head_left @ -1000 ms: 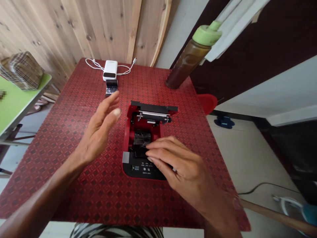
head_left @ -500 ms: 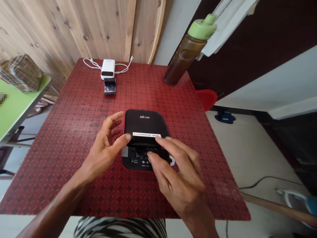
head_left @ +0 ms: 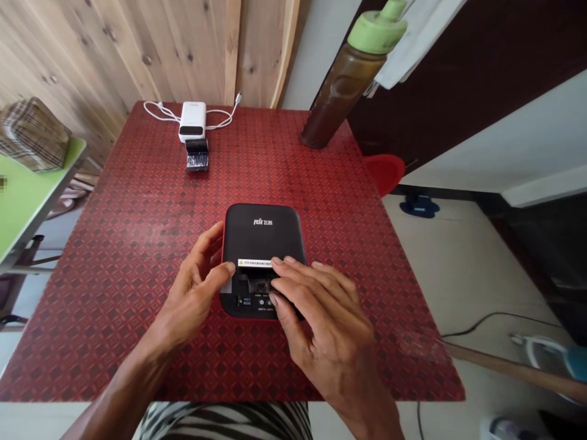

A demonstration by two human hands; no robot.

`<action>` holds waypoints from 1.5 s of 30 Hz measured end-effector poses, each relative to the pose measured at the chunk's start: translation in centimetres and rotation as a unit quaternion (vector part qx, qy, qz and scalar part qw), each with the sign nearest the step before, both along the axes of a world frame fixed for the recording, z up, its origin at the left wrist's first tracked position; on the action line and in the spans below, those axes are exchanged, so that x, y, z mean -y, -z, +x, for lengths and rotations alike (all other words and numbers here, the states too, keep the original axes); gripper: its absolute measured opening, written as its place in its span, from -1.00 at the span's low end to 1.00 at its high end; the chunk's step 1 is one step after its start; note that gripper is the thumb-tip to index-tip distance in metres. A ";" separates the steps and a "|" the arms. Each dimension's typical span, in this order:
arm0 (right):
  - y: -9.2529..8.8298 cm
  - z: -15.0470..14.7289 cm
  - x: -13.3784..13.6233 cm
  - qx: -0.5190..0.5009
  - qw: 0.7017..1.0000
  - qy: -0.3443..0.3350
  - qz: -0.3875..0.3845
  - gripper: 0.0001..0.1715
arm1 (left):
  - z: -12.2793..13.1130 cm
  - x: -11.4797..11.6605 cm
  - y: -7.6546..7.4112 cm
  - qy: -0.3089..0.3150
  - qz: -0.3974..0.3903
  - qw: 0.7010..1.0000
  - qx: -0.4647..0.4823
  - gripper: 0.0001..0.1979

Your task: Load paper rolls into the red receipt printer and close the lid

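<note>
Where table [head_left: 151, 189] bears printer [head_left: 261, 240], plank wall [head_left: 177, 49] behind.

Black, red-edged boxy device [head_left: 262, 241]; red tabletop [head_left: 147, 220] patterned in dark diamonds.
White rectangular block [head_left: 193, 114] with black end panel [head_left: 191, 130]; brown translucent plastic bottle [head_left: 339, 85] with pale-green lid [head_left: 376, 32]; beige plaid fabric bag [head_left: 39, 134].

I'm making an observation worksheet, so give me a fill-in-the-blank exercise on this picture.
The right hand overlaps a ____ label strip on the device. The left hand is at the device's ____ side. The bottle has a light ____ lid. The device sits on a patterned ____ table.
Missing words: white; left; green; red.
</note>
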State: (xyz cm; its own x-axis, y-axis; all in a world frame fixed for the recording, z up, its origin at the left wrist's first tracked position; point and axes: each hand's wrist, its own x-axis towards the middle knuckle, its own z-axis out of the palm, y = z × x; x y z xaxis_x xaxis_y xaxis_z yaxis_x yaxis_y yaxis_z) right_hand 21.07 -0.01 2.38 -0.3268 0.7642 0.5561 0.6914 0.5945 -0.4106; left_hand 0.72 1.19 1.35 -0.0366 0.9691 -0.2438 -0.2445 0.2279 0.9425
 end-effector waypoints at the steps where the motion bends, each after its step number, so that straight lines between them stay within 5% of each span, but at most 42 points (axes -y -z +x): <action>1: 0.0 0.0 0.0 -0.003 1.000 -0.001 -0.002 -0.81 | 0.0 0.0 0.1 0.000 0.001 1.000 -0.004 -0.35; 8: 0.3 0.6 0.5 -0.040 0.999 -0.022 -0.008 -0.63 | -0.6 0.7 1.2 -0.012 -0.001 1.000 -0.013 -0.36; 13: 1.2 1.7 2.2 -0.114 0.992 0.059 0.015 -0.38 | -1.1 2.1 1.0 0.005 -0.011 1.000 0.020 -0.36; 24: 2.6 1.4 4.2 -0.112 0.983 0.139 -0.044 -0.55 | -0.1 2.3 0.6 -0.026 -0.014 0.999 0.022 -0.40; 36: 3.3 1.5 3.9 -0.136 0.980 0.135 -0.059 -0.51 | 1.1 2.5 1.0 -0.068 -0.018 0.997 0.040 -0.41; 41: 1.8 2.5 2.9 -0.138 0.981 0.123 -0.059 -0.51 | 0.4 2.9 2.1 -0.049 -0.004 0.999 0.009 -0.40; 45: -0.7 2.9 -0.7 -0.042 0.998 0.043 0.009 -0.61 | -0.2 2.9 3.0 -0.027 0.034 0.999 0.001 -0.42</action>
State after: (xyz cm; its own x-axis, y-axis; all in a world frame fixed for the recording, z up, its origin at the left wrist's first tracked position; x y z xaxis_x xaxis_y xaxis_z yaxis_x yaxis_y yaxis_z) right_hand 23.92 0.72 3.12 -0.2120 0.7774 0.5922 0.7038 0.5419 -0.4593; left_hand 0.54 -1.74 -1.69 -0.0893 0.9802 -0.1768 -0.2562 0.1490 0.9551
